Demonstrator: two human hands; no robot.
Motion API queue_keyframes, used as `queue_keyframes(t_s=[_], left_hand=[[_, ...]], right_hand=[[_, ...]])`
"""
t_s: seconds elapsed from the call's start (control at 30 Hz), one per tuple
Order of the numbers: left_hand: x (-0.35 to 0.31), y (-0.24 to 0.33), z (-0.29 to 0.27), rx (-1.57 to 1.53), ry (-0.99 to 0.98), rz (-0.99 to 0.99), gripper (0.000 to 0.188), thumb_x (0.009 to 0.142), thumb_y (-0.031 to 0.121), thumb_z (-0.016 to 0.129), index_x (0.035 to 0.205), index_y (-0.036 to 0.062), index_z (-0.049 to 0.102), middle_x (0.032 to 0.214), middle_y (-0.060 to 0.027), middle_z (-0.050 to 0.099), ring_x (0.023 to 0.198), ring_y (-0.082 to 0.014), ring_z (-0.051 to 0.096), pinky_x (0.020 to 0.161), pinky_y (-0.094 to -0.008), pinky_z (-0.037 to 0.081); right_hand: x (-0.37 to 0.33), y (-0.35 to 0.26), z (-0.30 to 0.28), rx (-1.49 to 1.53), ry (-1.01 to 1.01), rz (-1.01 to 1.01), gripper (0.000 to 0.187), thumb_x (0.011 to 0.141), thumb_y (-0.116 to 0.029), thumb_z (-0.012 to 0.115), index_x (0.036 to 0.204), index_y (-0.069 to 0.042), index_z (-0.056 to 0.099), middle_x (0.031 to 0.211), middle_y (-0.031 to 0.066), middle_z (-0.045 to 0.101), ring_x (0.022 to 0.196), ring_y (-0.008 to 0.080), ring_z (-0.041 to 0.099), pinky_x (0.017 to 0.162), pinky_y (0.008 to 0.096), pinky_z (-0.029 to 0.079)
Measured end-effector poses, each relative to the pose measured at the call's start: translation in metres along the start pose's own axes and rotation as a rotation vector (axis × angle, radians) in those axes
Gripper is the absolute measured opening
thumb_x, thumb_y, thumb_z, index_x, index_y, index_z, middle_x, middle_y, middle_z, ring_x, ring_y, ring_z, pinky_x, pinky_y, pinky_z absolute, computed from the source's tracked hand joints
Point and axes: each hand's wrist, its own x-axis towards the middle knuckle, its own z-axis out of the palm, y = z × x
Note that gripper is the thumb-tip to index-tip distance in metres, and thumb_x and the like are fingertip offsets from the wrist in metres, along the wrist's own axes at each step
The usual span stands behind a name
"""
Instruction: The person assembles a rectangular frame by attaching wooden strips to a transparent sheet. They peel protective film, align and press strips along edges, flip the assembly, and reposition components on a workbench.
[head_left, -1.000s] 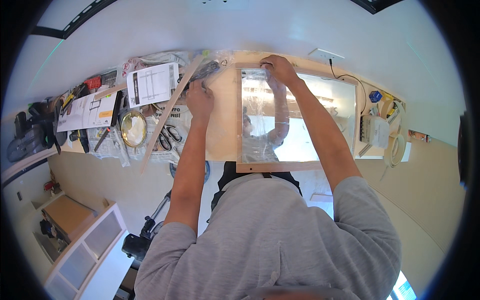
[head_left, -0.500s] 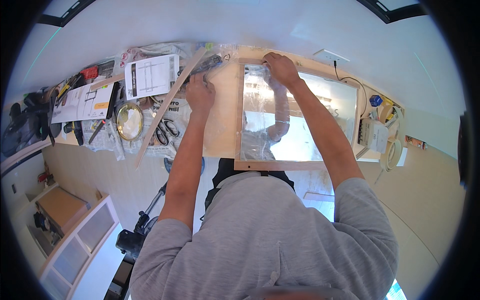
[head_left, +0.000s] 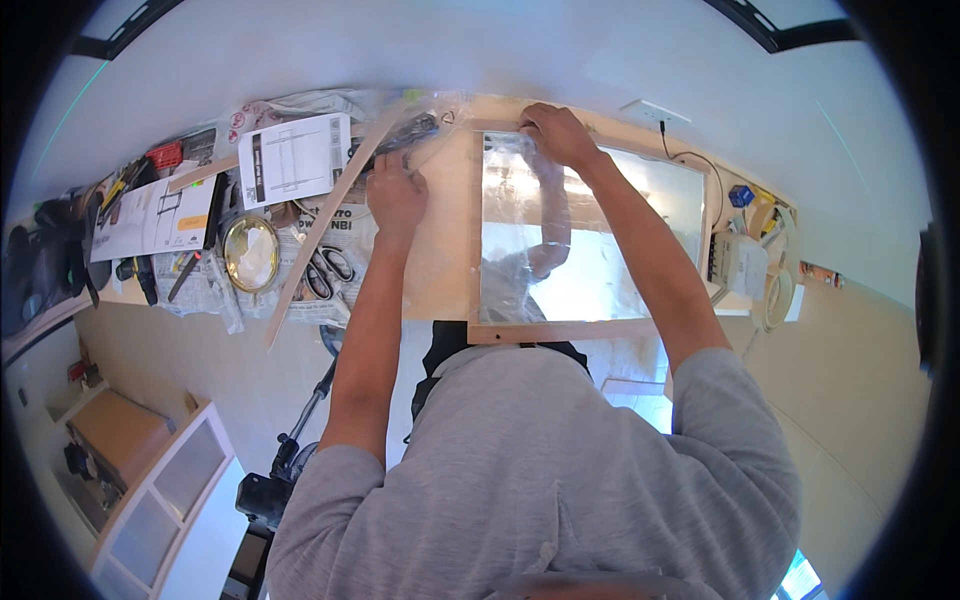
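Mirror sits in its frame on the desk, clear film on its left side. Right hand curls at the frame's far edge, left hand beside a bag; both grips unclear.

The framed mirror lies right of the middle on the surface. The right hand is at its far edge. The left hand is left of the mirror, just before the plastic bag. Left of this hand, the wooden strip lies obliquely over the newspaper. The scissors are right of the strip; the round dish is left of it, before the paper sheet. Right of the mirror stands the box, with the cube behind.
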Motion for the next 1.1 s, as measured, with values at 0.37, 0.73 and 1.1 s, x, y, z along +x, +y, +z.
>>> queue_keyframes(t_s=[0.37, 0.73, 1.1], left_hand=[[-0.021, 0.007, -0.005, 0.206, -0.058, 0.142, 0.051, 0.080, 0.028, 0.082, 0.123, 0.0069, 0.063, 0.127, -0.0167, 0.062, 0.117, -0.0380, 0.059, 0.100, -0.0519, 0.044], [-0.122, 0.035, 0.003, -0.513, -0.210, -0.532, 0.025, 0.092, 0.024, 0.072, 0.099, 0.0006, 0.064, 0.076, -0.0069, 0.064, 0.067, -0.0152, 0.059, 0.061, -0.0323, 0.047], [-0.250, 0.083, -0.044, -0.400, -0.385, -0.540, 0.021, 0.091, 0.021, 0.071, 0.102, 0.0043, 0.065, 0.083, -0.0010, 0.061, 0.074, -0.0102, 0.058, 0.064, -0.0287, 0.054]], right_hand=[[-0.214, 0.011, -0.036, 0.064, 0.400, 0.062, 0.033, 0.083, -0.010, 0.070, 0.115, -0.006, 0.069, 0.114, 0.0132, 0.071, 0.110, 0.0334, 0.064, 0.098, 0.0457, 0.048], [-0.507, 0.108, -0.025, 0.046, 0.702, 0.771, 0.025, 0.087, -0.005, 0.062, 0.112, -0.001, 0.069, 0.114, 0.0209, 0.067, 0.099, 0.0382, 0.066, 0.089, 0.0442, 0.053], [-0.551, 0.103, -0.001, 0.474, 0.669, 0.675, 0.025, 0.094, -0.012, 0.067, 0.117, -0.003, 0.069, 0.113, 0.0161, 0.060, 0.100, 0.0335, 0.063, 0.087, 0.0396, 0.052]])
